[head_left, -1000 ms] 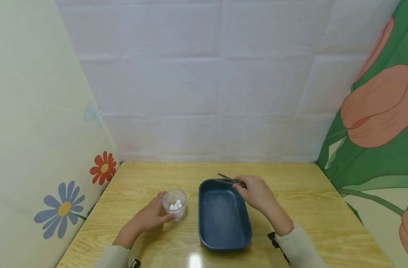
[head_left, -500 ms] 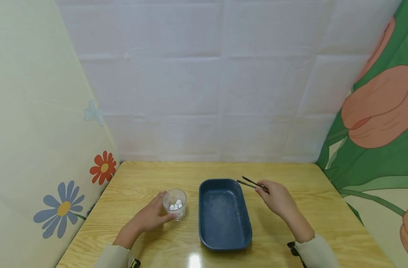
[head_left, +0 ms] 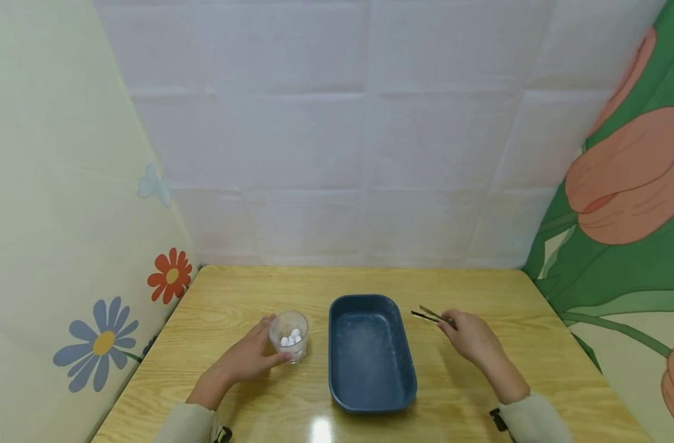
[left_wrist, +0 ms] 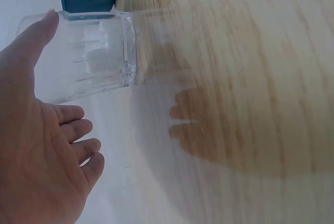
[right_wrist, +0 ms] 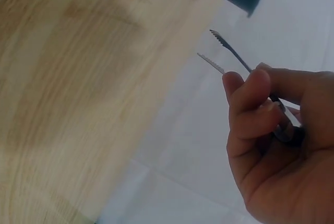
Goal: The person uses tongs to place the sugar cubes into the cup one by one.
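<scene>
In the head view, my left hand (head_left: 249, 357) steadies a clear glass (head_left: 289, 337), thumb in front and fingers behind. Several small white cubes (head_left: 291, 338) lie at the bottom of the upright glass. The left wrist view shows the thumb (left_wrist: 36, 38) against the glass (left_wrist: 78, 59), with the other fingers loosely bent beside it. My right hand (head_left: 472, 337) holds slim metal tongs (head_left: 432, 315) above the table, to the right of a dark blue rectangular tray (head_left: 371, 363). Close up in the right wrist view, the serrated tips of the tongs (right_wrist: 229, 49) stand apart with nothing between them.
The tray stands on a wood-grain table (head_left: 248, 283), between the glass and the right hand. A white sheet (head_left: 337, 154) hangs behind the table's far edge, and flower-patterned walls (head_left: 93, 332) flank both sides.
My right hand has moved right and slightly nearer, carrying the tongs from over the tray's far right corner to beside it. The left hand, glass and tray have stayed put.
</scene>
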`<state>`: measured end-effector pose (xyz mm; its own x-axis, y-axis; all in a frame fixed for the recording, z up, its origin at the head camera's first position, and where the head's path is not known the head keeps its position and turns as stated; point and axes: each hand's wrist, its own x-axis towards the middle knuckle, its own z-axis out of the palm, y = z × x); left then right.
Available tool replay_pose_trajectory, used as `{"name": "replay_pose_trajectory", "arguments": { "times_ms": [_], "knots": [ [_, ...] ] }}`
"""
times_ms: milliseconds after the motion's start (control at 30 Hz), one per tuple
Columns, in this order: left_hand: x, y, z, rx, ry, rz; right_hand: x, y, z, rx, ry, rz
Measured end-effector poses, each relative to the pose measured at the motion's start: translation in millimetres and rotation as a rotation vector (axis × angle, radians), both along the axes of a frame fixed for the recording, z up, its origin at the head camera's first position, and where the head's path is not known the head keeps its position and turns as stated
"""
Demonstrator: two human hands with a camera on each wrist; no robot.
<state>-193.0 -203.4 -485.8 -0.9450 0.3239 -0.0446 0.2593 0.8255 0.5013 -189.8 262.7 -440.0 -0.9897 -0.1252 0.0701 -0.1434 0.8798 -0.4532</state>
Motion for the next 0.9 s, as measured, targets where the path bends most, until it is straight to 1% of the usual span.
{"name": "replay_pose_trajectory", "arguments": {
  "times_ms": [100,300,433,600,733,900],
  "knots": [
    [-0.6,-0.3,-1.1,0.000,0.006,-0.004,-1.2,2,-4.5,0.012,-0.045,-0.016],
    [-2.4,-1.7,-5.0,-0.014,0.005,-0.005,-2.0,4,-14.2,0.031,-0.095,-0.039],
    [-3.9,-2.5,-6.9,-0.014,0.006,-0.005,-1.7,4,-20.4,0.038,-0.104,-0.034],
    [-4.6,-2.2,-5.9,-0.012,0.008,-0.007,-1.3,3,-21.8,0.068,-0.107,-0.032],
    [-4.0,-1.8,-4.6,-0.019,0.008,-0.004,-1.6,2,-20.7,0.099,-0.165,-0.035],
    [-2.9,-1.6,-3.2,-0.011,-0.003,-0.003,-1.9,2,-23.7,0.141,-0.240,-0.033]
  ]
}}
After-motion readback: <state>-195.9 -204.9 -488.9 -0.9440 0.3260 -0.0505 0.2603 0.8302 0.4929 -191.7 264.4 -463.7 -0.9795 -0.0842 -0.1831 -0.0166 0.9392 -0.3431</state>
